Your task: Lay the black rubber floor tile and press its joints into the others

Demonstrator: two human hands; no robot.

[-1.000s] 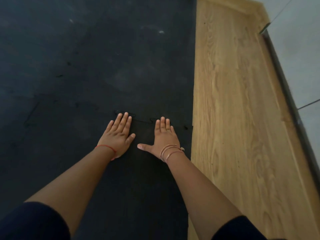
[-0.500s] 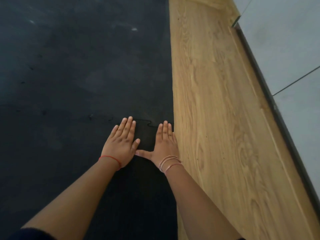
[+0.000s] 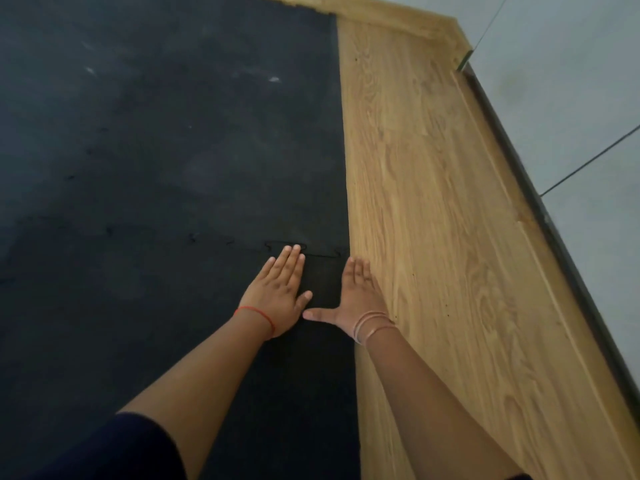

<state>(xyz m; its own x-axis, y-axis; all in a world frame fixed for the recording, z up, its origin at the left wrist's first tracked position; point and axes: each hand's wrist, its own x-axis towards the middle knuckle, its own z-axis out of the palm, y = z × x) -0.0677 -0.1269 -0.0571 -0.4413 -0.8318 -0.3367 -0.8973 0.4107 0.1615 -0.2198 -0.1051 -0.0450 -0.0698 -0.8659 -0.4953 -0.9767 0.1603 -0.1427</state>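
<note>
Both hands lay flat and open, gripping nothing, on the black rubber floor tile [image 3: 284,393] just short of its jigsaw joint [image 3: 313,252], the left hand [image 3: 278,294] beside the right hand [image 3: 353,294], which edged the wooden floor [image 3: 450,271].

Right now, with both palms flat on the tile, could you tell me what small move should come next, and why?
Probably slide the left hand forward and press down on the puzzle joint at its fingertips. That seam's outline shows more plainly there than further left, which may mean that it is not fully seated. The right hand lies flat by the wooden floor and can steady the black rubber tile.
</note>
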